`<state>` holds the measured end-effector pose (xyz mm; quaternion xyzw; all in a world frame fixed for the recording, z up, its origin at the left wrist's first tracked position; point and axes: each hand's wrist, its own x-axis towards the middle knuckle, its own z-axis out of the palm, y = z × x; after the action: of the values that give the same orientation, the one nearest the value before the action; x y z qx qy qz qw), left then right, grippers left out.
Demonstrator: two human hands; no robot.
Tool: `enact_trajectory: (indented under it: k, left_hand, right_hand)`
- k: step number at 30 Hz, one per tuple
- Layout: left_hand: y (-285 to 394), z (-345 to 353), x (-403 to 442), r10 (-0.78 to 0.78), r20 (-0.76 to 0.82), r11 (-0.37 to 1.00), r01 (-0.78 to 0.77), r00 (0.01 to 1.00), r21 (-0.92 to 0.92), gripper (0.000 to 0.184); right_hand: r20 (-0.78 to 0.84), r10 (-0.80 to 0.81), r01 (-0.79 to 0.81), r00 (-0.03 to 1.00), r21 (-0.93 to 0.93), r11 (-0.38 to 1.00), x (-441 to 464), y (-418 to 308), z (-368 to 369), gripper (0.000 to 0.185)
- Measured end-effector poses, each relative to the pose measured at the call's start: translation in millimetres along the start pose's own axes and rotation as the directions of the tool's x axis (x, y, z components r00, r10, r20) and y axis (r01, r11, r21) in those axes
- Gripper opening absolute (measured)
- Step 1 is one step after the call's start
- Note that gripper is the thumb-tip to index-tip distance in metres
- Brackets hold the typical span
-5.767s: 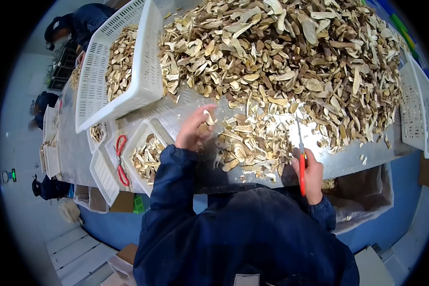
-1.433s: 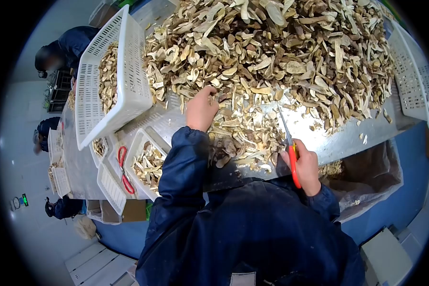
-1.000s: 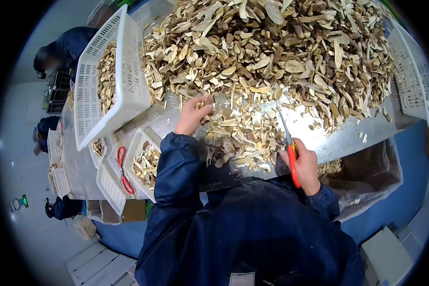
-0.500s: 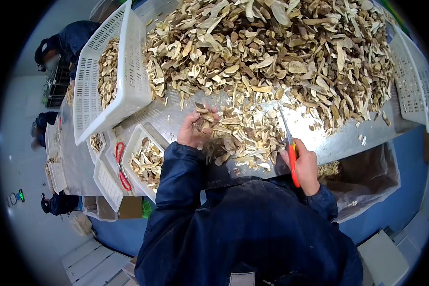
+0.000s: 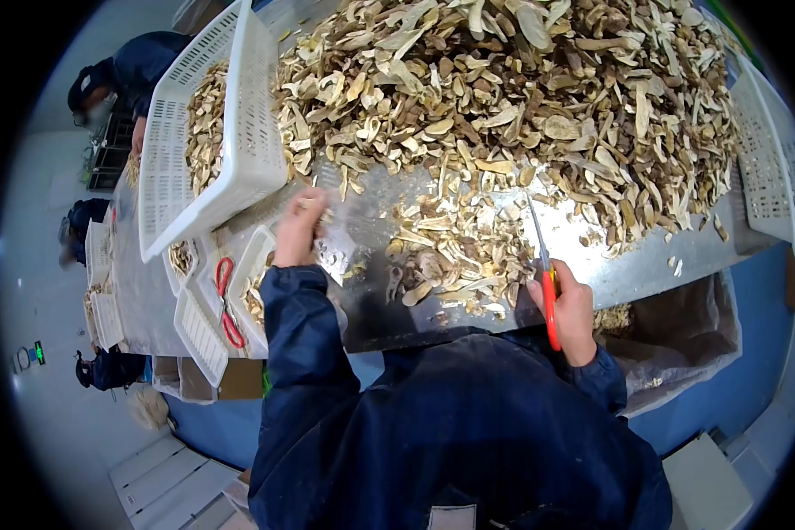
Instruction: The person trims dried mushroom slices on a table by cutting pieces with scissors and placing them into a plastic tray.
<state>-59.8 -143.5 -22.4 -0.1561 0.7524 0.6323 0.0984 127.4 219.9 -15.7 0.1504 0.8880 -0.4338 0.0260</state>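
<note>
My left hand [image 5: 300,231] is above the metal table, near the white perforated basket and the small white tray [image 5: 258,256] of slices. Its fingers are curled and slightly blurred, with bits of dried mushroom slices [image 5: 326,215] showing at the fingertips. Scissors [image 5: 550,305] with red-orange handles are in my right hand [image 5: 574,311], their blades pointing away from me over the table. Between the hands lies a loose spread of cut mushroom slices [image 5: 459,252]. Behind it rises a large heap of dried mushroom slices [image 5: 503,106].
A tall white perforated basket [image 5: 258,132] holding slices stands at left, another basket [image 5: 768,168] at far right. Red-handled scissors [image 5: 224,300] lie beside a small white basket [image 5: 200,340]. A lined bin [image 5: 689,340] sits below the table edge. Co-workers [image 5: 141,71] are at left.
My left hand has moved left with mushroom slices, away from the loose spread to beside the tall basket. My right hand stays nearly in place with the scissors.
</note>
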Motion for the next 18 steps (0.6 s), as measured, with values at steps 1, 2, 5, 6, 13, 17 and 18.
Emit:
enact_trajectory:
  k: [1,2,5,6,13,17,18]
  left_hand:
    - [4,-8,5,0.016,-0.064,0.995,-0.009,0.998,0.104,0.015]
    - [8,-13,8,0.039,-0.126,0.978,-0.012,0.991,0.207,0.015]
    - [5,5,12,0.164,0.025,0.841,-0.153,0.986,0.519,0.017]
    - [-2,15,14,0.283,0.068,0.745,-0.264,0.957,0.613,0.018]
    - [-14,37,26,0.364,0.235,0.442,-0.389,0.901,0.808,0.022]
    - [7,-15,-11,0.259,0.146,0.671,-0.286,0.955,0.684,0.028]
    - [-8,-47,-13,0.258,0.065,0.72,-0.237,0.964,0.652,0.027]
  right_hand:
    - [0.0,-0.004,0.004,1.0,-0.009,1.0,0,0,1,0.036]
    - [-0.001,-0.009,0.009,1.0,-0.017,1.0,0,1,1,0.036]
    - [0.007,-0.003,0.003,1.0,-0.017,1.0,1,1,3,0.035]
    - [0.01,0.006,-0.005,1.0,-0.016,1.0,1,1,3,0.035]
    - [0.003,0.022,-0.022,1.0,-0.011,1.0,1,-4,0,0.033]
    - [0.003,0.038,-0.038,0.999,0.013,0.999,1,0,2,0.03]
    - [-0.004,0.035,-0.035,0.999,0.022,0.999,1,3,3,0.029]
